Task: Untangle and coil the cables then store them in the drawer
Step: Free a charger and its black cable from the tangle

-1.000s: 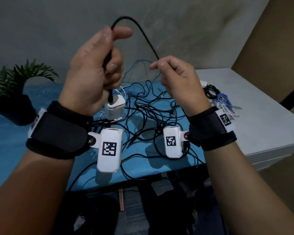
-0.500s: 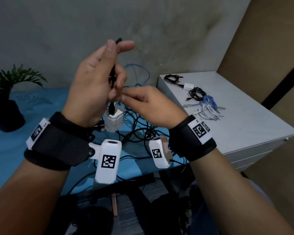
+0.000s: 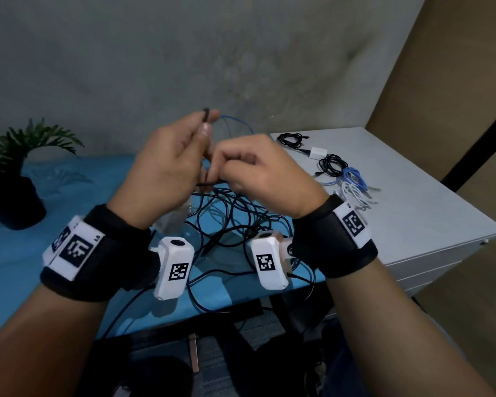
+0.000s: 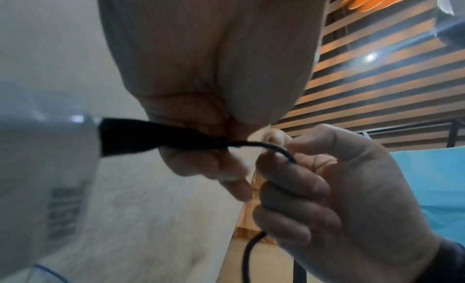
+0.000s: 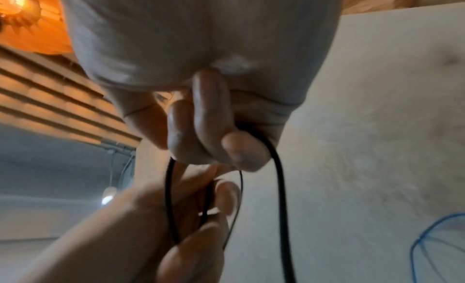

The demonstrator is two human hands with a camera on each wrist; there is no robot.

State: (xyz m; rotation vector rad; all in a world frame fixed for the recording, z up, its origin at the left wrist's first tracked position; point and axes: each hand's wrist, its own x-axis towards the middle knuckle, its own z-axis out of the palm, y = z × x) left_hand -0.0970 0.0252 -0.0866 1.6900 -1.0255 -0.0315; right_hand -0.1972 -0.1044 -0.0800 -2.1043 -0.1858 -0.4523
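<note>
The black cable (image 3: 205, 183), pinched in both the left hand (image 3: 166, 170) and right hand (image 3: 265, 176), may snag on the tangle (image 3: 229, 213) below the fingers (image 3: 205, 130) if pulled hard.

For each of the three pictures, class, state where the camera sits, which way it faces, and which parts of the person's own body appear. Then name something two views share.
Head: worn on the head, facing forward and down at the blue table; shows both forearms, left hand and right hand.
Left wrist: under the left hand, facing along its fingers and upward to a slatted ceiling; the right hand shows too.
Right wrist: under the right hand, facing upward along its fingers; left hand below.
Shared: all three show the black cable held by both hands.
</note>
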